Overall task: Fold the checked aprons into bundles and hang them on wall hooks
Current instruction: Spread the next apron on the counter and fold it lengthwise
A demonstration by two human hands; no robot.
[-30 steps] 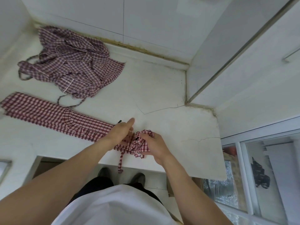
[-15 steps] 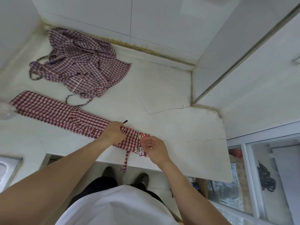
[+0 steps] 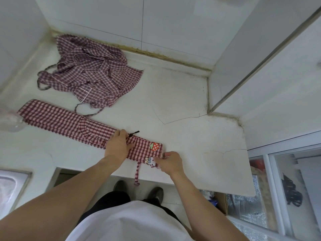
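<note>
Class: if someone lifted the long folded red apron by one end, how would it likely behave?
The red apron is probably floppy: thin cloth lying flat on the counter. Its folds would likely sag open. Its tie already dangles off the edge.

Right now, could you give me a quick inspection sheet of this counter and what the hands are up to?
Surface: white counter, cracked, stained along the wall joint.
Job's things: red checked apron folded into a long strip; purple checked apron crumpled behind it.
Clutter: clear plastic item at the left edge, blurred.
Hands: left hand presses the strip; right hand pinches its end.
Cables: nothing seen.
Surroundings: tiled wall, sink, window.
</note>
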